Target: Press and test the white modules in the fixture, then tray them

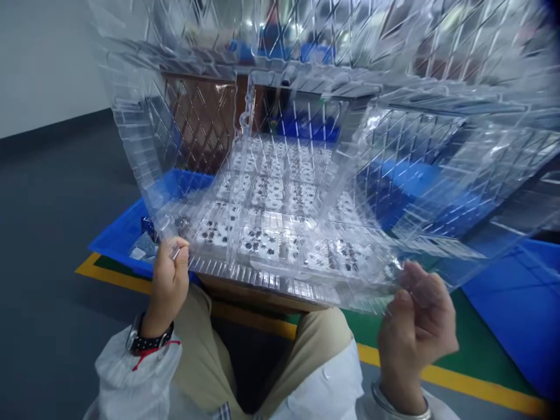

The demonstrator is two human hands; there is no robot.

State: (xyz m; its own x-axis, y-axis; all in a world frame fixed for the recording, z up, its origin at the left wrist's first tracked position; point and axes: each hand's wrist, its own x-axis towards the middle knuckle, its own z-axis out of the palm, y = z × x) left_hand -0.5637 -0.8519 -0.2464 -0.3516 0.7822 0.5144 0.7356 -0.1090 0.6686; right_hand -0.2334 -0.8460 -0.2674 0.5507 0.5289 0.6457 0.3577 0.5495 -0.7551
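A large clear plastic tray (245, 265) with ribbed edges and diamond-patterned compartments is held up tilted in front of me. My left hand (170, 274) pinches its near left corner between thumb and fingers. At the near right corner my right hand (417, 318) grips the same tray, thumb against the edge. Through the clear plastic, rows of white pieces with dark markings (266, 192) show below; what they are I cannot make out. The upper part of the tray is smeared by motion.
A blue bin (118, 236) with small packets (146, 248) stands on the left. On the right is another blue bin (520, 303). Behind the plastic stands a brown box (199, 122). Yellow line tape (472, 388) runs across the green and grey floor.
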